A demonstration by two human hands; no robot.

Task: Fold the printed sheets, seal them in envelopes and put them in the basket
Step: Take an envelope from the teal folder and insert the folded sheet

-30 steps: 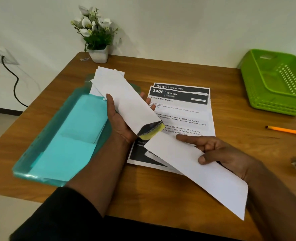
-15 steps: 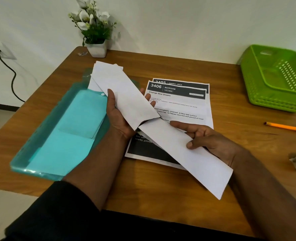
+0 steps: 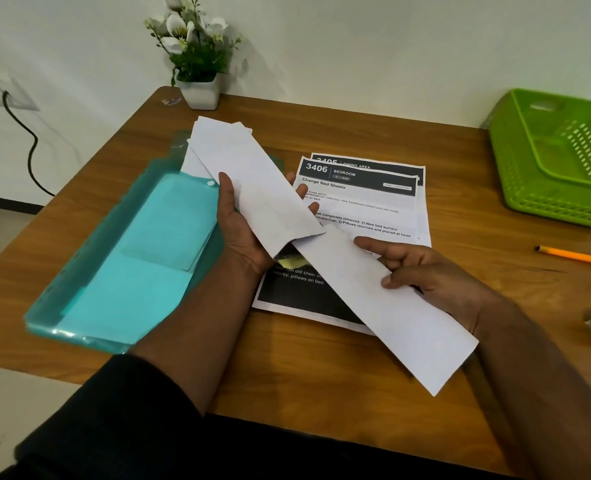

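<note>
- Gripping a white envelope in the left hand, thumb on its left edge, fingertips curling round the far edge, open mouth pointing toward the right hand
- Pinching a folded sheet in the right hand, thumb on top, leading end sitting just inside the envelope mouth (yellow strip showing there)
- Lying under both hands: printed sheets on the table
- Sitting left of the left hand: teal folder
- Standing well beyond the right hand, far right: green basket
- Resting right of the right hand: pencil
</note>
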